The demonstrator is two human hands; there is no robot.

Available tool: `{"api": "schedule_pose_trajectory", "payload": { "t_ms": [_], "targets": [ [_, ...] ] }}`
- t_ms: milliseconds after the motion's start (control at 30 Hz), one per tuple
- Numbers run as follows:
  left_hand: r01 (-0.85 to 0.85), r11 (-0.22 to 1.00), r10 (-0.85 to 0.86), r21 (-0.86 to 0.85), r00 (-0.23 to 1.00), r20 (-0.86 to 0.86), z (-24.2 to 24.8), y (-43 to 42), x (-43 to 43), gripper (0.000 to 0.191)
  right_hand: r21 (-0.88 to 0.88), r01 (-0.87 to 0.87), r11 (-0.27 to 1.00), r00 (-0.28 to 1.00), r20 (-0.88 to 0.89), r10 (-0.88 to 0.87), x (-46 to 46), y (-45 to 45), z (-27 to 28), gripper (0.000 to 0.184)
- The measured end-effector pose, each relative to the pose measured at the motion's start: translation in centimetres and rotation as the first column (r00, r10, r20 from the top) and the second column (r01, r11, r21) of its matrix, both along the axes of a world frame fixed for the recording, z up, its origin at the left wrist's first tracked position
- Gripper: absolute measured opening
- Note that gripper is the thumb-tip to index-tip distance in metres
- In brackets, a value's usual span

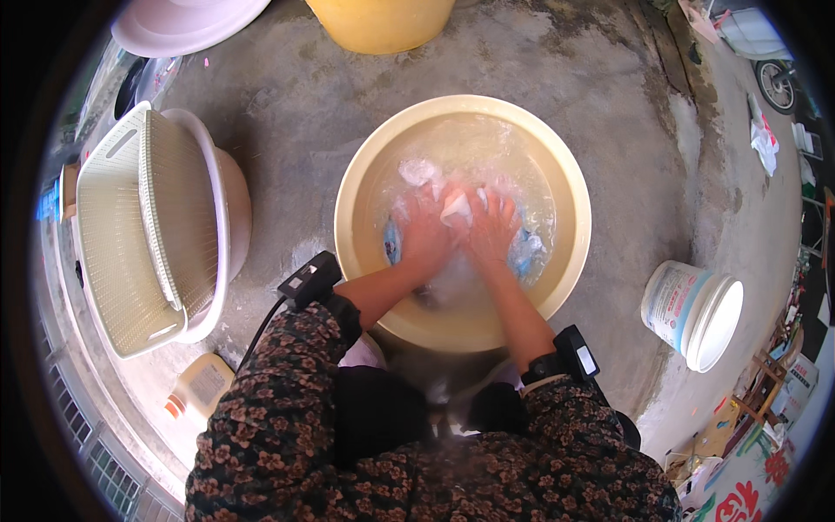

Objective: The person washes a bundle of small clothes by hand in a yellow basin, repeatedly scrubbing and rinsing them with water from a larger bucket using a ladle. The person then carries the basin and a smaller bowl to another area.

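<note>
A round cream plastic basin (573,196) stands on the floor before me, holding cloudy, sudsy water (483,134). Both hands are down in it on wet white and blue cloth (456,210). My left hand (424,228) bears down on the left part of the bundle, its fingertips partly hidden by cloth and water. Close beside it, my right hand (488,228) clutches the right part, with white fabric bulging between its spread fingers. Blue patterned fabric (391,241) shows at the left, and a blue piece (524,254) at the right. How far the cloth reaches underwater is hidden.
At left, a cream perforated basket (111,241) leans in a pinkish tub (236,209). A capped jug (203,386) lies nearby. A white bucket (675,307) is at right. A yellow tub (385,26) and pink basin (189,26) stand beyond, on concrete floor (293,85).
</note>
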State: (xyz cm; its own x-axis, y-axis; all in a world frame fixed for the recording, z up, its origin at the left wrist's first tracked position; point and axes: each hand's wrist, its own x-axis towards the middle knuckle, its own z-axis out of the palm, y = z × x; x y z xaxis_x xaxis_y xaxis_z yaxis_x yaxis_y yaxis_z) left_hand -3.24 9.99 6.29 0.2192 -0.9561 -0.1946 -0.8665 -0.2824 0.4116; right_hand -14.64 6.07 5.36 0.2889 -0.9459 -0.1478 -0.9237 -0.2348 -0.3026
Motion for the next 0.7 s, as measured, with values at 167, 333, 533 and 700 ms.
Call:
{"api": "schedule_pose_trajectory", "payload": {
  "t_ms": [167, 333, 533, 700],
  "targets": [
    [0.254, 0.962, -0.237, 0.105, 0.960, -0.146, -3.6, -6.4, 2.8, 0.048, -0.041, -0.012, 0.999, 0.999, -0.039, 0.010, -1.0, -4.8, -3.0, 0.052],
    [0.236, 0.969, -0.223, 0.077, 0.963, -0.149, -3.2, -10.8, 2.9, 0.046, 0.017, 0.063, 0.998, 0.989, -0.137, -0.060, -0.8, -9.9, -4.0, 0.054],
    [0.074, 0.964, 0.159, 0.257, 0.614, -0.773, 2.6, -13.0, 5.2, 0.036, 0.389, 0.188, 0.902, 0.911, 0.274, -0.308, -3.7, -13.4, -0.7, 0.052],
    [-0.007, 0.970, 0.244, 0.245, -0.065, -0.968, 8.0, -9.3, 6.8, 0.025, 0.709, 0.081, 0.700, 0.618, 0.516, -0.593, -7.5, -11.5, 9.6, 0.046]
  ]
}}
